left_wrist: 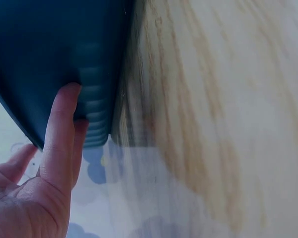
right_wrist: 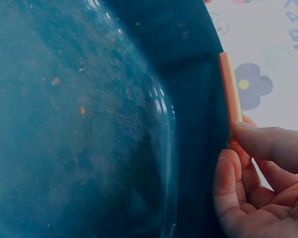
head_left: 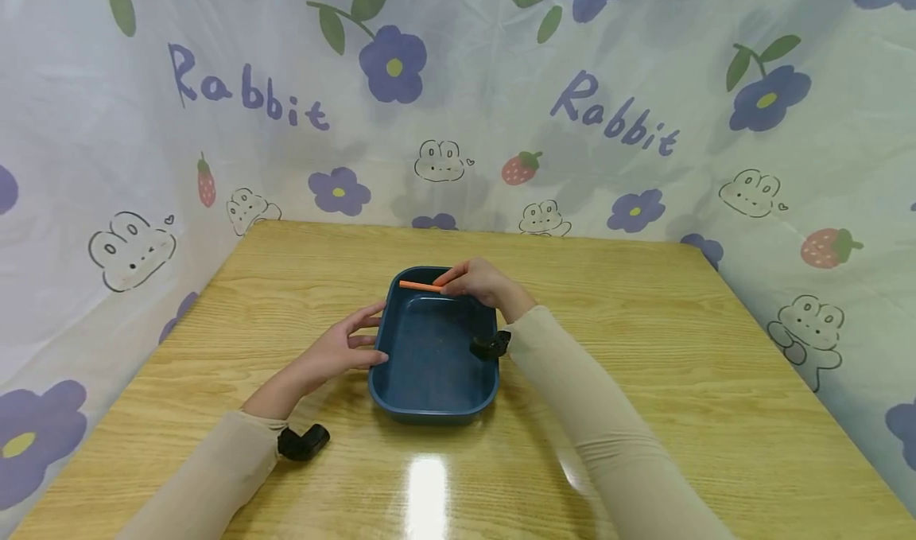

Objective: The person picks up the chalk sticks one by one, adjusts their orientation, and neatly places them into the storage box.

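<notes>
A dark blue rectangular plastic tub with rounded corners sits on the wooden table. My left hand holds it at its left side: the thumb lies over the rim and long fingers press the ridged outer wall. At the tub's far end my right hand pinches a thin orange stick between thumb and fingers. In the right wrist view the orange stick points away from the thumb, right along the tub's rim. Apart from the stick over its far end, nothing lies in the tub.
A light wooden table spreads around the tub. Behind and at both sides hangs a white cloth printed with flowers and rabbits. Black wrist camera mounts sit at both cuffs, the right one overlapping the tub.
</notes>
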Available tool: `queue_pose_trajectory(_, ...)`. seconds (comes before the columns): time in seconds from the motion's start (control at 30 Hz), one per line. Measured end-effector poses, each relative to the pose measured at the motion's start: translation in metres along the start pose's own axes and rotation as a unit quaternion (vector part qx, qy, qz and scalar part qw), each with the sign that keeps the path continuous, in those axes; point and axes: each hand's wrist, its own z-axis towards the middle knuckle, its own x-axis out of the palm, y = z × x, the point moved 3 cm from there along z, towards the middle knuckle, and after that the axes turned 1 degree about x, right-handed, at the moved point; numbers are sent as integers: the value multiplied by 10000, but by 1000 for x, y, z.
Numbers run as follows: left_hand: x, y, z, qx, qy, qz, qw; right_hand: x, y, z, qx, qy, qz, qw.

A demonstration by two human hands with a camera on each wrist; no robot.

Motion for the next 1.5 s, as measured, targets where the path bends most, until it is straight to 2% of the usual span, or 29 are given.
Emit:
queue_pose_trajectory(0.57,3,-6,4,49,86,-17,9999,1,-1,-4,-25,-122,-331,9994)
queue_pose_trajectory(0.67,4,-6,5,59,97,-22,9999,0,1,-6,-66,-141,-235,9996)
queue_pose_trajectory(0.9,4,-4,5,49,98,-24,9999,-5,6,-13,-129,-76,357,9993)
queue_pose_trajectory(1.27,3,-2,2,5,91,-26,10000,-9,22,-29,-492,61,516,9974)
queue_pose_trajectory(1.5,2,-4,-3,0,47,15,10000,-8,29,-44,-665,-57,476,9966)
